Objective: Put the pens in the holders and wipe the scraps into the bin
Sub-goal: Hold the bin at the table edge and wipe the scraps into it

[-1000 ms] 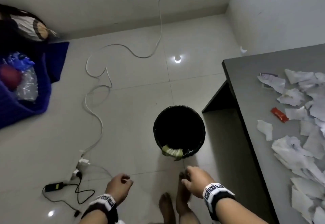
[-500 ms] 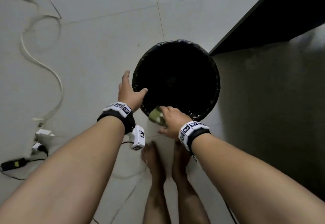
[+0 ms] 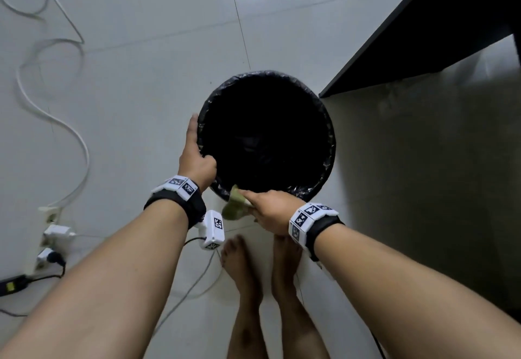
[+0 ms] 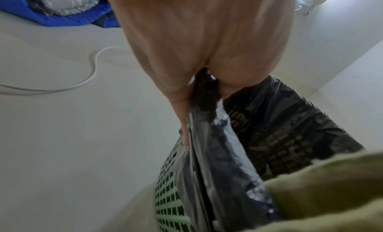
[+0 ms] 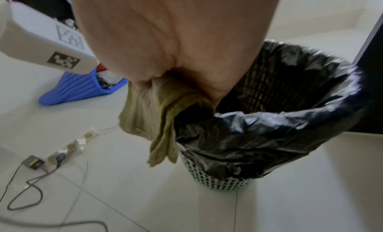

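Looking down from the head camera, the person stands barefoot over the bin (image 3: 266,139), a round basket lined with a black bag, on pale floor tiles. The left hand (image 3: 196,161) grips the bin's near-left rim, thumb hooked inside and fingers laid along the outside. The right hand (image 3: 267,209) holds an olive-green cloth (image 3: 234,208) against the near rim, the cloth hanging partly outside it. A dark desk corner (image 3: 423,29) juts in at upper right, close beside the bin. To the left a white cable (image 3: 70,133) snakes across the floor toward a power strip (image 3: 45,234) with plugs in it.

From the left wrist, the palm fills the top of the view and the fingers (image 4: 182,107) run down the outside of the liner (image 4: 217,153), pinching the rim. The green lattice wall of the basket shows below. A blue bundle (image 4: 68,19) lies on the floor behind; the blurred olive mass at lower right is probably the cloth.

From the right wrist, the hand is clenched round the cloth's bunched top, its loose end draped over the rim and down the bag's outside. The liner folds wide over the basket, whose green base stands on the tile. The power strip, a black adapter (image 5: 33,162) and thin wires lie to the left; the blue bundle sits farther back. No pens or scraps are in sight.
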